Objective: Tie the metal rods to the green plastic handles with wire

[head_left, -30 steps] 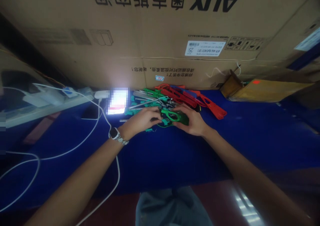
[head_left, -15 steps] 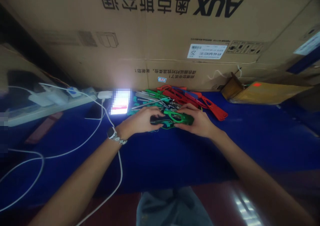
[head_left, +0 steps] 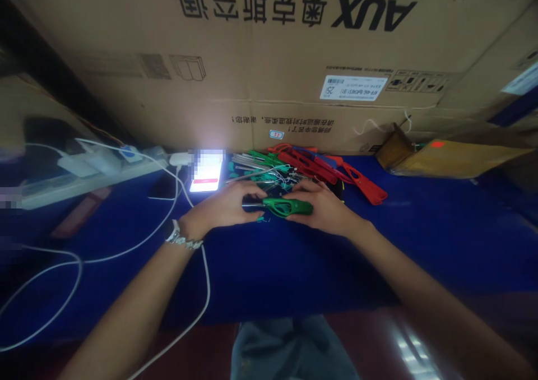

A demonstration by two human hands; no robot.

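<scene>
Both hands hold a green-handled tool (head_left: 286,206) just above the blue table cover (head_left: 420,240). My left hand (head_left: 225,207), with a watch on its wrist, grips the tool's dark metal end. My right hand (head_left: 323,209) is closed around the green handle. Right behind the hands lies a heap of the same kind of tool: green-handled ones (head_left: 258,161) with metal blades on the left, red-handled ones (head_left: 336,172) on the right.
A lit phone (head_left: 207,170) lies left of the heap, on a white cable (head_left: 138,240) from a power strip (head_left: 84,170). Large cardboard boxes (head_left: 294,77) wall the back. A small cardboard box (head_left: 445,158) lies at the right.
Both hands have drawn the green tool slightly toward me and turned it level. The view has shifted a little.
</scene>
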